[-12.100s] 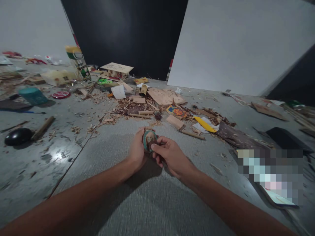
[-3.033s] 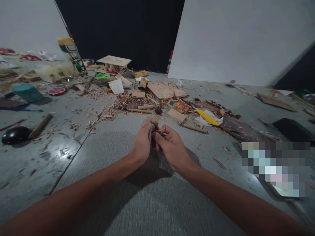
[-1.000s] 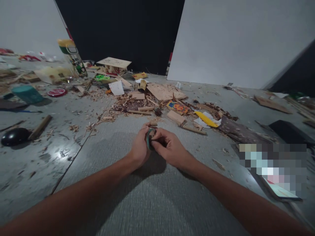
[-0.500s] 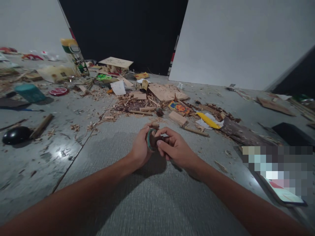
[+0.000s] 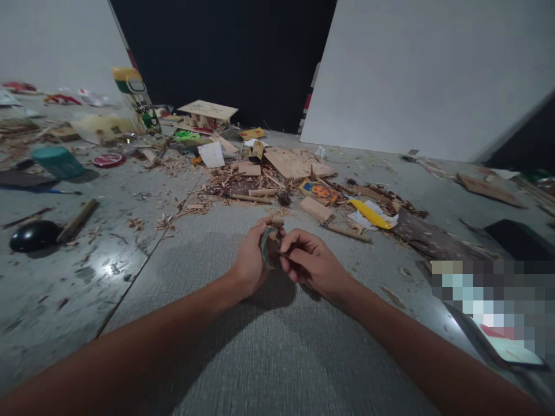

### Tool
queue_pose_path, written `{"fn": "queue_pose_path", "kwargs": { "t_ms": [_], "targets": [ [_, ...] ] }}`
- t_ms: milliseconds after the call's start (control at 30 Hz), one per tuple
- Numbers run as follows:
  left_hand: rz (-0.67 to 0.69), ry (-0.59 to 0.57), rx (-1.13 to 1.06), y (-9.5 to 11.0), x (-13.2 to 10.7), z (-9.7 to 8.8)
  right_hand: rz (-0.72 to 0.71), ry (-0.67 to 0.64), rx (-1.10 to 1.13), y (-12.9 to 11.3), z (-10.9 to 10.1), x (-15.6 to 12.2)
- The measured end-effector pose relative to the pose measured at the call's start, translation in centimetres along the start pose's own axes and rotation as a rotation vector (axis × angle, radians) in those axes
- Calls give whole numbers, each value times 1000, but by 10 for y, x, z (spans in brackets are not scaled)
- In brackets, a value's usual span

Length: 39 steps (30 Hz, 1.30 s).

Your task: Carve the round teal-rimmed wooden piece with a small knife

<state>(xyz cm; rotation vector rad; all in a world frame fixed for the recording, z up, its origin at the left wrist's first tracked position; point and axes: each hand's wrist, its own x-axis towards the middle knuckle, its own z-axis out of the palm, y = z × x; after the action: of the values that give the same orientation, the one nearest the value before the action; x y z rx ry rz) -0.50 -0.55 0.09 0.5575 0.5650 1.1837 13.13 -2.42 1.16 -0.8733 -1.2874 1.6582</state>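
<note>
My left hand [image 5: 252,257] is closed around a small round thing [image 5: 273,245] with a green rim and a brown face; its kind cannot be made out. A short tan wooden peg [image 5: 276,221] sticks up at the top of my left fingertips, by the round thing's upper edge. On the right side of that brown face is my right hand [image 5: 310,257], its thumb and index finger pinched together. Whatever lies between those fingers is too small and dark to name. Both hands are just above the grey textured floor [image 5: 243,352].
Wood shavings, a wooden block [image 5: 315,210], sticks and a plywood sheet [image 5: 297,163] lie ahead. A yellow-handled tool [image 5: 370,214] rests on paper to the right, near a phone [image 5: 511,344]. At left are a black rounded object [image 5: 34,236], a teal lid [image 5: 56,162] and a tall container [image 5: 137,104].
My right fingers have drawn slightly away from the round thing's face, uncovering more of it. My left hand still holds it. The whole view has shifted a little.
</note>
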Motion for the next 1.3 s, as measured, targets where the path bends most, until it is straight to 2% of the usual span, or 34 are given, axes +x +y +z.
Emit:
{"fn": "queue_pose_path", "kwargs": {
  "t_ms": [167,367,533,767,900,1000,1133,1300],
  "targets": [
    [-7,-11,-10,0,1,-2,-26,-43,-80,-7,-4,-2],
    [-43,-125,19,-2,-2,-2,-16,-45,-211,-16,-2,-3],
    [-22,-100,26,-1,-2,0,-11,-42,-316,-18,-4,-1],
    [2,-13,34,1,-2,4,-103,30,-587,-25,-6,0],
    [9,-82,89,-1,-1,2,-135,71,-669,-29,-8,0],
    [28,-145,173,-1,-3,0,-159,115,-652,-33,-11,1],
    [60,-148,291,-2,-5,-1,-197,208,-540,-36,-15,2],
    [94,-172,420,-4,-4,-4,-156,208,-539,-37,-19,2]
  ]
}}
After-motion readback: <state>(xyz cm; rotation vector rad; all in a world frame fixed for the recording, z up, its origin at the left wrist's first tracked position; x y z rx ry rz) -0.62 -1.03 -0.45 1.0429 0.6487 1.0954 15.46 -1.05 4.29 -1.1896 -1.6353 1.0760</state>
